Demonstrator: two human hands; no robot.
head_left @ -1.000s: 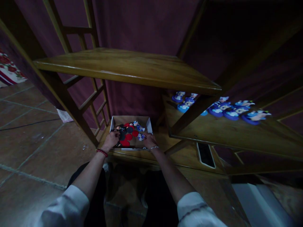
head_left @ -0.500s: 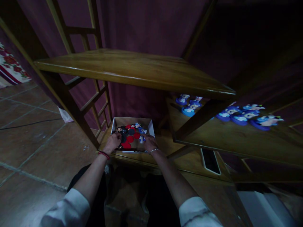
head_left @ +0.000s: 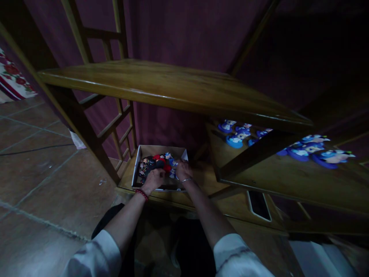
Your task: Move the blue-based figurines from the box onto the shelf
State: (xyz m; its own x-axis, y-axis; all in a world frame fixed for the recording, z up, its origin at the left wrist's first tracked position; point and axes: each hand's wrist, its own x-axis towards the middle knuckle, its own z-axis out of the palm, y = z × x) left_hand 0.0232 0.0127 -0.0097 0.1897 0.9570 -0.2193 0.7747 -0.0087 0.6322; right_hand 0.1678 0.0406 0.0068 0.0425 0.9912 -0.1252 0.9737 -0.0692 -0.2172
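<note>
A shallow cardboard box [head_left: 135, 169] sits on the lowest wooden shelf, holding several small figurines. Dark-coloured figurines [head_left: 143, 168] lie on its left side, red pieces [head_left: 166, 167] in the middle, and blue-and-white figurines [head_left: 172, 173] towards the right. My left hand [head_left: 155, 177], with a red bracelet at the wrist, is over the front middle of the box, fingers bent down among the pieces; what they touch is hidden. At the box's right side is my right hand [head_left: 183, 170], beside the blue figurines, fingers curled and too dim to read.
A wooden shelf board [head_left: 173, 86] spans above the box. More blue figurines [head_left: 238, 136] stand on the shelf to the right. A white-edged phone-like object [head_left: 259, 205] lies on the low shelf. Lattice bars [head_left: 113, 125] rise at the left.
My left hand has moved right, from the box's left side to its front middle, uncovering dark figurines. My right hand has shifted slightly up. The view has shifted a little.
</note>
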